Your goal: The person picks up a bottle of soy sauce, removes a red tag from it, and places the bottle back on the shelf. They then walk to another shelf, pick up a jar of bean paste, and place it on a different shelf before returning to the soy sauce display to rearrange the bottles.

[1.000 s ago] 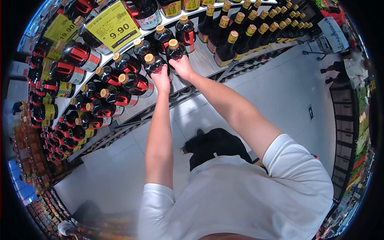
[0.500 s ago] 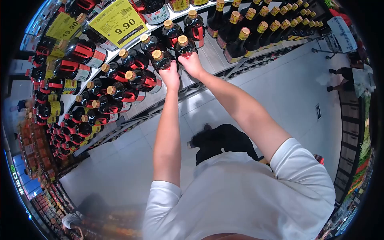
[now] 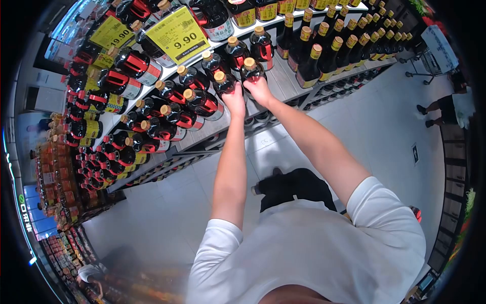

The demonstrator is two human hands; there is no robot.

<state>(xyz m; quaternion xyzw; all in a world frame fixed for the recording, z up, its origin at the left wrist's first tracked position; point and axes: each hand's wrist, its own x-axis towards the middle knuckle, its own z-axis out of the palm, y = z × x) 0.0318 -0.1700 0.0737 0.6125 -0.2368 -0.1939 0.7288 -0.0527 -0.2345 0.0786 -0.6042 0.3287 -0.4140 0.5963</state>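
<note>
My left hand (image 3: pixel 235 100) is closed round the lower part of a dark bottle (image 3: pixel 223 82) with a tan cap, at the front of the shelf. Beside it, my right hand (image 3: pixel 259 91) grips a second dark bottle (image 3: pixel 251 70) of the same kind. Both bottles stand upright side by side. Right behind them are more such bottles (image 3: pixel 236 51) with red handles. My fingers are partly hidden behind the bottles.
Red-handled bottles (image 3: pixel 203 102) crowd the shelf to the left, under a yellow price tag (image 3: pixel 177 35). Slim dark bottles (image 3: pixel 309 68) stand in rows to the right. A cart (image 3: pixel 430 61) and a person (image 3: pixel 448 107) are at the far right, another person (image 3: pixel 91 276) at the lower left.
The view has shifted, so shelf, hands and bottles appear further right and lower. Both hands remain on the same two bottles.
</note>
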